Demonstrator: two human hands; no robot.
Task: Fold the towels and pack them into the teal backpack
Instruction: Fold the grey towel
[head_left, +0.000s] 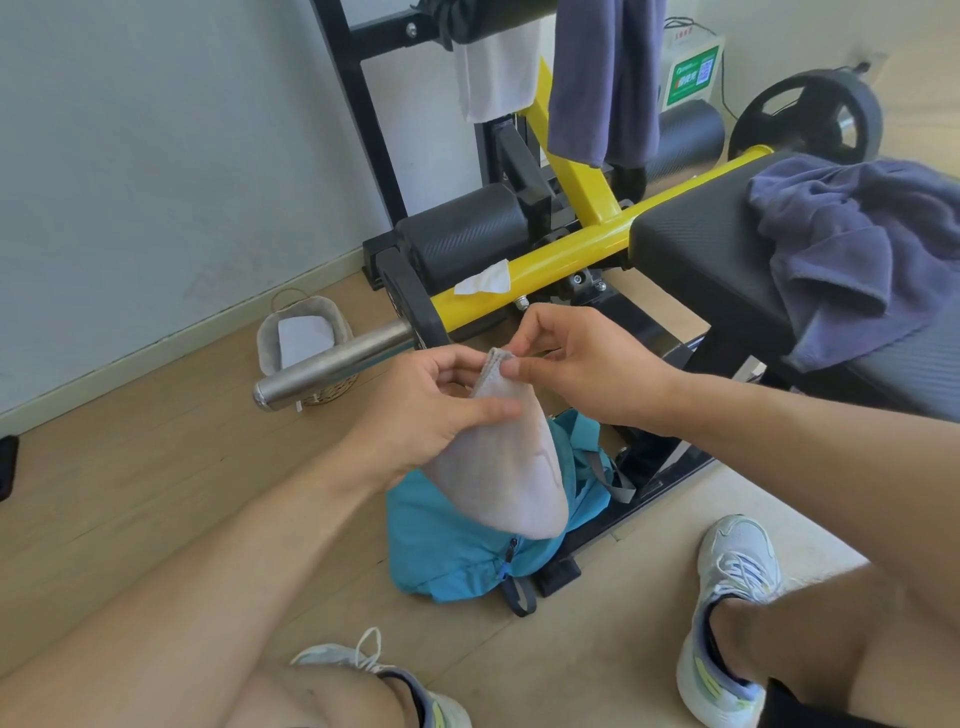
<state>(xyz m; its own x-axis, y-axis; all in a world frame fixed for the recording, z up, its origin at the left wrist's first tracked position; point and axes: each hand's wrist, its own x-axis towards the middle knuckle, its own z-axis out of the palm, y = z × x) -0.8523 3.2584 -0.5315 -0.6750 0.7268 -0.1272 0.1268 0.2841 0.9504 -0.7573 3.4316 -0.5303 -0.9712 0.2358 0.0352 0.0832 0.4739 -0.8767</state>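
Note:
A small grey towel (506, 467) hangs folded between my two hands above the teal backpack (457, 540), which lies on the floor by the bench foot. My left hand (431, 405) grips the towel's side near the top. My right hand (582, 364) pinches its top corner edge. A crumpled blue-purple towel (852, 244) lies on the black bench pad. Another blue-purple towel (602, 78) and a white towel (496, 78) hang from the machine's top bar.
A yellow and black gym machine (566, 249) stands ahead, its steel bar (332, 364) pointing toward me. A white wipe (485, 280) lies on the yellow beam. A wicker bin (304, 343) stands by the wall. My shoes (732, 613) rest on the wooden floor.

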